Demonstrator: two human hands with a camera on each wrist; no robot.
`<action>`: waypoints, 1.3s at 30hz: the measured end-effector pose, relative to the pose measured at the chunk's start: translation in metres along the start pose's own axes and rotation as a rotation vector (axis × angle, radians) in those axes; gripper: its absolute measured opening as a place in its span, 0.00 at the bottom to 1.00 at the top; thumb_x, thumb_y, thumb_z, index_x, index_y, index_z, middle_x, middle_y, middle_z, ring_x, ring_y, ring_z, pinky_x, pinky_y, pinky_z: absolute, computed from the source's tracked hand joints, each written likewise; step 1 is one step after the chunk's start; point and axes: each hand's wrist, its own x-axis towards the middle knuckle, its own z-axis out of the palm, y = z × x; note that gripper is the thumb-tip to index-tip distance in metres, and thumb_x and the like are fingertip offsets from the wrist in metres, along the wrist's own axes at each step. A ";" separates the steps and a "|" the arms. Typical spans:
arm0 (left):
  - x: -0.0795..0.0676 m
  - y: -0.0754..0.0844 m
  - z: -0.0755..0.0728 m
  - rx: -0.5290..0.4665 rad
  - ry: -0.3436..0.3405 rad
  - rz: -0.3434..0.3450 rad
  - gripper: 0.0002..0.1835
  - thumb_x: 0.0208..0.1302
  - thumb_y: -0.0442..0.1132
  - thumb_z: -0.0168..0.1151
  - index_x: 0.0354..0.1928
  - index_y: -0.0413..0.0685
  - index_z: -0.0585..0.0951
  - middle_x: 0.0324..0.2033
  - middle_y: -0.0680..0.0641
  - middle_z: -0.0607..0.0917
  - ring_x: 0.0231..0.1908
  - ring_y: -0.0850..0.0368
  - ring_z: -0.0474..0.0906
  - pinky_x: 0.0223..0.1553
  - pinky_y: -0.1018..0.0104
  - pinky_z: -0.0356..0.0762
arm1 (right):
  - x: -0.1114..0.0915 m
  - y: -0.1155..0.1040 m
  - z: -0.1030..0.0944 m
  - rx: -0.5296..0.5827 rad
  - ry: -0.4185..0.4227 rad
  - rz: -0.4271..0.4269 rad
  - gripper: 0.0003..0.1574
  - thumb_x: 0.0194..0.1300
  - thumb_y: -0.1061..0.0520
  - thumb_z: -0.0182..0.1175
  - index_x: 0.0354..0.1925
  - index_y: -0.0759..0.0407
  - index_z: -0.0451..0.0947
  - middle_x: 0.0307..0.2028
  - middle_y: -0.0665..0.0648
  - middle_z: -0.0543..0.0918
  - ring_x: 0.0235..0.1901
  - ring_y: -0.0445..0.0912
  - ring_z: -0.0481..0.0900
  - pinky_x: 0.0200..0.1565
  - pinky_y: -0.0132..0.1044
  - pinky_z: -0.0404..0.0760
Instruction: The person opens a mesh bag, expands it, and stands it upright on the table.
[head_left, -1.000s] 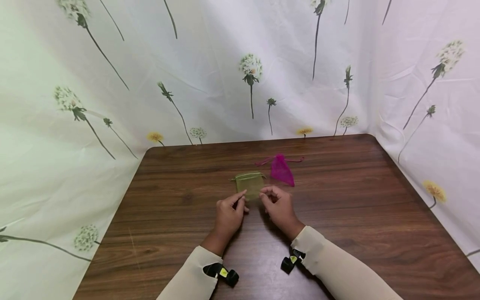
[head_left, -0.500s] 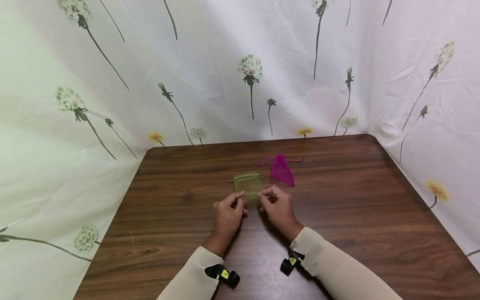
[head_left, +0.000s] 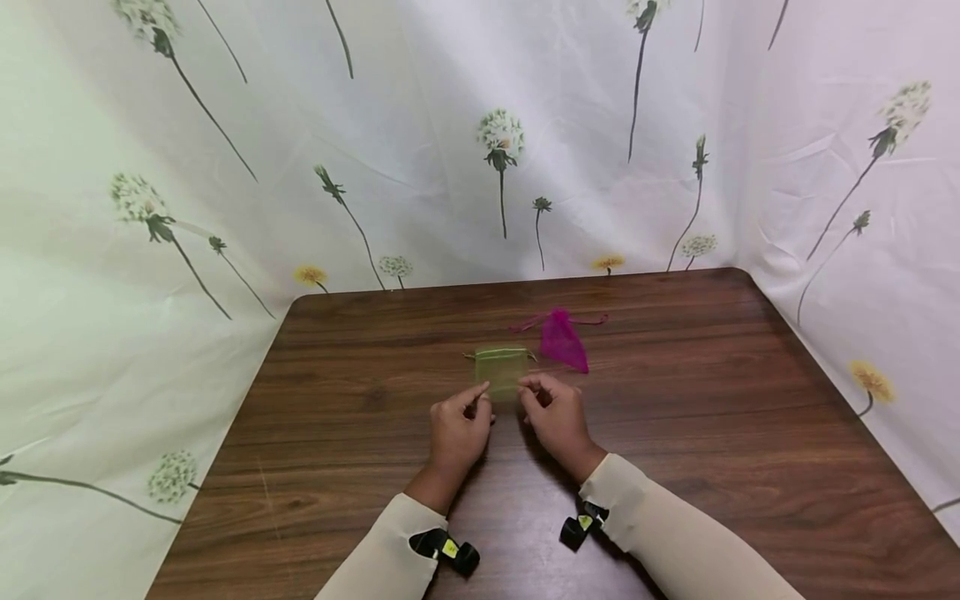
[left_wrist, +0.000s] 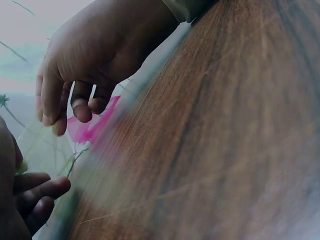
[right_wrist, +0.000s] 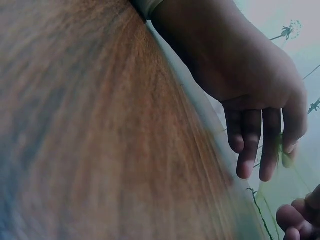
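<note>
A sheer olive-green drawstring pouch (head_left: 502, 367) is stretched between both hands above the table, its corded end pointing away from me. My left hand (head_left: 459, 429) pinches its near left corner between thumb and forefinger. At the near right corner, my right hand (head_left: 553, 412) pinches the cloth the same way. The right wrist view shows the pale fabric (right_wrist: 287, 187) drawn thin between the left hand (right_wrist: 255, 95) and the partly cropped right hand (right_wrist: 300, 217). Behind the green pouch lies a magenta drawstring pouch (head_left: 564, 340), narrow at its tied neck and untouched.
The brown wood-grain table (head_left: 337, 400) has rounded far corners. A white curtain (head_left: 420, 150) printed with dandelions hangs behind it and along both sides. Black camera mounts (head_left: 446, 550) sit on both wrists over beige sleeves (head_left: 690, 533).
The green pouch has shifted a little, first left and then right, and its corded edge now lies more level. Both hands keep their pinch with hardly any movement. The magenta pouch stays put.
</note>
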 end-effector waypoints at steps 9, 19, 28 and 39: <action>0.000 0.007 -0.001 -0.019 0.016 -0.061 0.11 0.67 0.21 0.64 0.46 0.30 0.92 0.23 0.39 0.92 0.14 0.53 0.86 0.21 0.80 0.78 | 0.000 0.001 0.001 -0.044 0.031 -0.061 0.05 0.66 0.73 0.71 0.37 0.66 0.89 0.25 0.60 0.90 0.16 0.36 0.80 0.22 0.27 0.81; 0.000 0.008 -0.001 0.036 0.005 -0.062 0.12 0.66 0.22 0.64 0.46 0.35 0.92 0.19 0.42 0.90 0.13 0.56 0.84 0.19 0.77 0.79 | 0.002 0.006 0.002 -0.144 0.103 -0.151 0.10 0.62 0.72 0.74 0.31 0.62 0.84 0.22 0.56 0.88 0.21 0.36 0.78 0.27 0.24 0.76; 0.000 0.003 0.002 0.181 -0.008 -0.009 0.11 0.66 0.26 0.68 0.46 0.35 0.93 0.29 0.41 0.94 0.25 0.56 0.89 0.28 0.62 0.87 | 0.001 0.005 0.000 -0.147 0.096 -0.168 0.08 0.57 0.74 0.67 0.33 0.64 0.83 0.23 0.58 0.87 0.21 0.35 0.76 0.27 0.23 0.76; -0.001 0.004 0.001 0.010 -0.012 -0.061 0.11 0.68 0.21 0.63 0.45 0.30 0.91 0.19 0.41 0.89 0.12 0.58 0.82 0.18 0.78 0.78 | 0.001 0.006 0.001 -0.170 0.148 -0.232 0.11 0.54 0.76 0.65 0.30 0.63 0.81 0.20 0.55 0.85 0.20 0.35 0.77 0.26 0.22 0.74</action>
